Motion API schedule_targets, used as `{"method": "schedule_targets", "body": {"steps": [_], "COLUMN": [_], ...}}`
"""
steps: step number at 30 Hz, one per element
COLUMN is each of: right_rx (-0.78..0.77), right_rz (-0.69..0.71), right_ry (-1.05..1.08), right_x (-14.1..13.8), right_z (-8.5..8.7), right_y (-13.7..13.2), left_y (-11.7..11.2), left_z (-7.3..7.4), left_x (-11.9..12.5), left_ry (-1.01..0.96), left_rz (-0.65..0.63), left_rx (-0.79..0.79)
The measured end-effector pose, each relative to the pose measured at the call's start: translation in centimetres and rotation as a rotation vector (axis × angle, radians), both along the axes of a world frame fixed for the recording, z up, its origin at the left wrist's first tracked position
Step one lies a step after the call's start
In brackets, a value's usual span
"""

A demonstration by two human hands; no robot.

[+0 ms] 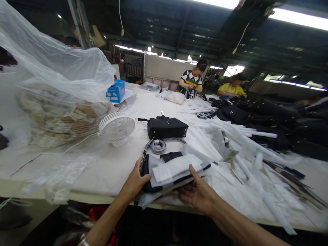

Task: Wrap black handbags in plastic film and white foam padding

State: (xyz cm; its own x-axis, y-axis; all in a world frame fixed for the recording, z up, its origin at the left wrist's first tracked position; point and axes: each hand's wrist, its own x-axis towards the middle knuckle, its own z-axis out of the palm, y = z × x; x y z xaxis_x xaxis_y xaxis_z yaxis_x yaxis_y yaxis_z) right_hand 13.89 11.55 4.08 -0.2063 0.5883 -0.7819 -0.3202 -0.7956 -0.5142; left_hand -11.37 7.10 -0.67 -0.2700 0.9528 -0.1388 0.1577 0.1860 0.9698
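A black handbag wrapped in white paper (173, 169) lies at the near table edge. My left hand (135, 181) grips its left end, fingers curled around it. My right hand (198, 193) holds its lower right side, thumb on top and fingers underneath. Just behind it rests a coiled grey strap (156, 146). Farther back a second black handbag (166, 127) stands upright and unwrapped.
A small white fan (117, 128) stands left of the bags. A big clear plastic bag of paper pieces (56, 102) fills the left. White paper strips (230, 136) and black bags (269, 116) cover the right. A blue box (115, 91) sits behind. Two people work at the far end.
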Motion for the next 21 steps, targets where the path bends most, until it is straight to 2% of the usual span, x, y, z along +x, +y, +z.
{"method": "schedule_targets", "body": {"steps": [3, 6, 11, 14, 18, 21], "right_rx": [0.004, 0.007, 0.172, 0.236, 0.221, 0.286], "right_rz": [0.005, -0.004, -0.105, -0.189, -0.332, -0.331], "right_ry": [-0.06, -0.136, -0.122, -0.079, -0.07, -0.01], "right_x": [-0.6, -0.9, -1.0, -1.1, -0.7, -0.1], "right_z": [0.1, -0.6, -2.2, -2.3, -0.7, 2.2], "right_y": [0.6, 0.9, 0.9, 0.7, 0.2, -0.1], "left_y": [-0.5, -0.9, -1.3, -1.5, -1.9, -1.8], "left_z": [-0.2, -0.4, -0.5, -0.7, -0.2, 0.9], "left_x": [0.2, 0.5, 0.9, 1.0, 0.7, -0.3], "left_ry": [0.073, 0.09, -0.018, -0.128, -0.273, -0.42], "left_rz": [0.001, 0.022, 0.059, 0.068, 0.091, 0.083], "left_rx": [0.047, 0.087, 0.071, 0.078, 0.142, 0.239]}}
